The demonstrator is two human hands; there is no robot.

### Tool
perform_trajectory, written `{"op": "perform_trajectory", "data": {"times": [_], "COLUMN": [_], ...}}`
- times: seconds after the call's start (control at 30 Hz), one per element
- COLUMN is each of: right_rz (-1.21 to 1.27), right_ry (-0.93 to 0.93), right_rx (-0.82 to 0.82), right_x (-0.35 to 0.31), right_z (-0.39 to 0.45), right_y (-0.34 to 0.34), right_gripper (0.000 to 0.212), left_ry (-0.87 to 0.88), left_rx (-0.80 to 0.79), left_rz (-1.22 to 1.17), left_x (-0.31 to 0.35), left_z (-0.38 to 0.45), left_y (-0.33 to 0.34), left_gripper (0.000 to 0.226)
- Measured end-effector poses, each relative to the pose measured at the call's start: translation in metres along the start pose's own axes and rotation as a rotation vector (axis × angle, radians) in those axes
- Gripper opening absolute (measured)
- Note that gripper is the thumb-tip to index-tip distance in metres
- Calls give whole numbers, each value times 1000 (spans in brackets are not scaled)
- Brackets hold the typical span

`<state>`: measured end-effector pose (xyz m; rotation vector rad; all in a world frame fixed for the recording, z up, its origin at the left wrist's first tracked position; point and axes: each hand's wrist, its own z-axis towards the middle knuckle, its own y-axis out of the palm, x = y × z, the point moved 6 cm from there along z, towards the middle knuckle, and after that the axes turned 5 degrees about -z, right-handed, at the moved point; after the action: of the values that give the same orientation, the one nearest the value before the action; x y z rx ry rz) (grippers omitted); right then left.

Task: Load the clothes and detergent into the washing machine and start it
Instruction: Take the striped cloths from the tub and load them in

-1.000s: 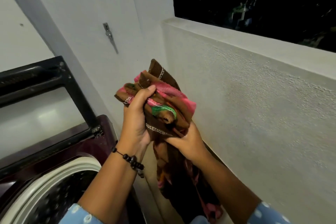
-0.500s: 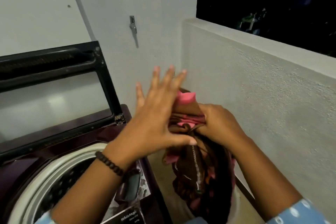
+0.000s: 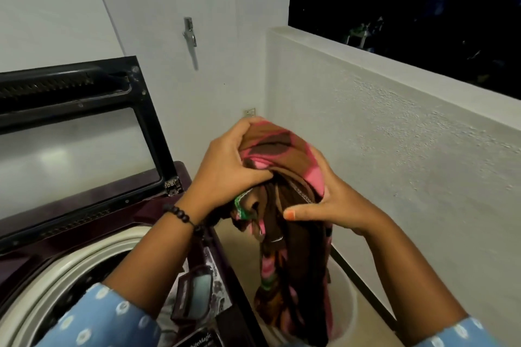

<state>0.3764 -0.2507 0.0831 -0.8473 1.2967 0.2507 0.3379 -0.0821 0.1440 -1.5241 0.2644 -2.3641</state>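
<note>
A brown, pink and green patterned cloth point(image 3: 284, 155) is bunched up between both hands, and its long tail point(image 3: 284, 284) hangs down to the right of the machine. My left hand point(image 3: 225, 172) grips the bunch from the left and top. My right hand point(image 3: 329, 200) holds it from the right, thumb pressed on the fabric. The top-loading washing machine point(image 3: 166, 205) stands at the lower left, dark maroon, with its drum opening point(image 3: 70, 276) showing a cream rim. Its glass lid point(image 3: 84, 127) is raised against the wall. No detergent is in sight.
A white bucket or basket point(image 3: 349, 301) sits on the floor under the hanging cloth, between the machine and a low textured parapet wall point(image 3: 394, 149). A metal latch point(image 3: 190, 34) hangs on the back wall. The machine's control panel point(image 3: 197, 296) lies by my left forearm.
The left hand, spread flat over the cloth half a second ago, now grips it. The bundle has been gathered lower and the view has tilted down toward the machine.
</note>
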Motion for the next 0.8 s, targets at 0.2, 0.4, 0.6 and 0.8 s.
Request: {"op": "perform_trajectory", "data": {"times": [0.2, 0.4, 0.6, 0.8], "right_rz": [137, 88, -90, 146], "right_ry": [51, -83, -121, -137], "right_rx": [183, 491, 744, 430], "right_x": [35, 1, -31, -17], "right_z": [5, 5, -6, 7], "right_y": [6, -57, -67, -8], "right_gripper": [74, 47, 36, 60], "left_ry": [-3, -40, -23, -235], "left_rx": [151, 114, 282, 525], "left_rz": [-253, -204, -284, -941], "left_x": [2, -11, -21, -49], "left_z": [10, 8, 6, 4], "left_y": [-22, -36, -27, 5], "left_gripper": [58, 64, 59, 66]}}
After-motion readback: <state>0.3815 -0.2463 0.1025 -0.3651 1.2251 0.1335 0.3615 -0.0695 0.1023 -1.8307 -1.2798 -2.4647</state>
